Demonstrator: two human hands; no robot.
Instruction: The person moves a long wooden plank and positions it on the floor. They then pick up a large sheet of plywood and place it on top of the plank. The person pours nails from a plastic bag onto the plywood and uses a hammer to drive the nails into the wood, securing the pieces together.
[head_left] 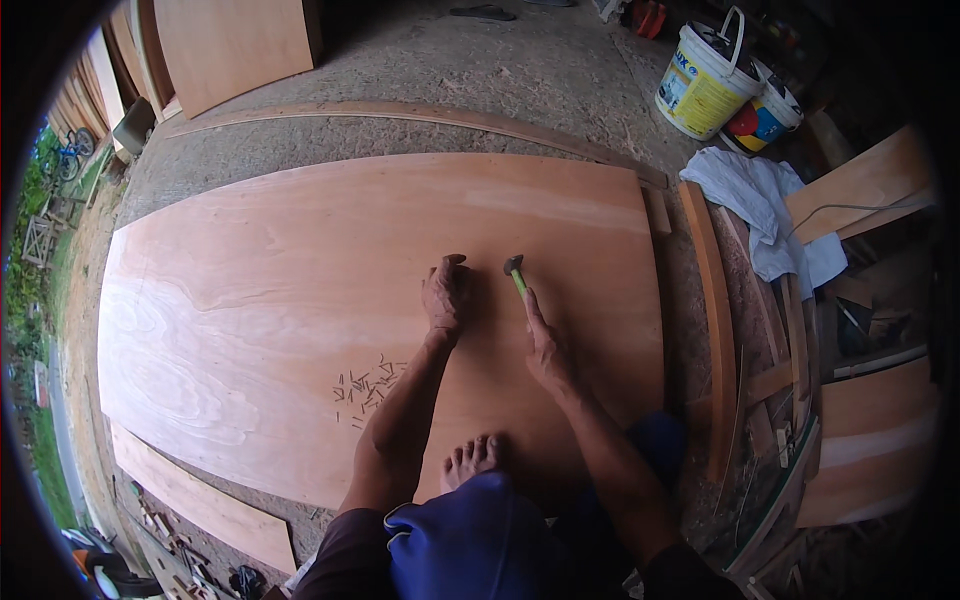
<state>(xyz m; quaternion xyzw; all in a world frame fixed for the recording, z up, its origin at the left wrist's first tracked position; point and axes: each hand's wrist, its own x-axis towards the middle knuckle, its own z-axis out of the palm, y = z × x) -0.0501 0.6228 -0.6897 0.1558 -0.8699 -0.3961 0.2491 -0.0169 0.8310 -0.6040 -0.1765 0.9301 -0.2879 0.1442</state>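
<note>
Nailing looks early: the plywood sheet (300, 300) lies flat on the floor, no driven nails visible. Left hand (446, 295) pinches at the sheet, likely a nail, too small to tell. Right hand (545, 350) grips the hammer (516, 272), head raised just beside. Loose nails (365, 388) near the left forearm. Bare foot (472, 458) on the sheet; buckets (720, 85), white cloth (765, 205), offcuts well apart.

We have one view only, worn on the head, looking steeply down and close onto the plywood sheet (300, 260); our forearms enter from the lower edge.
</note>
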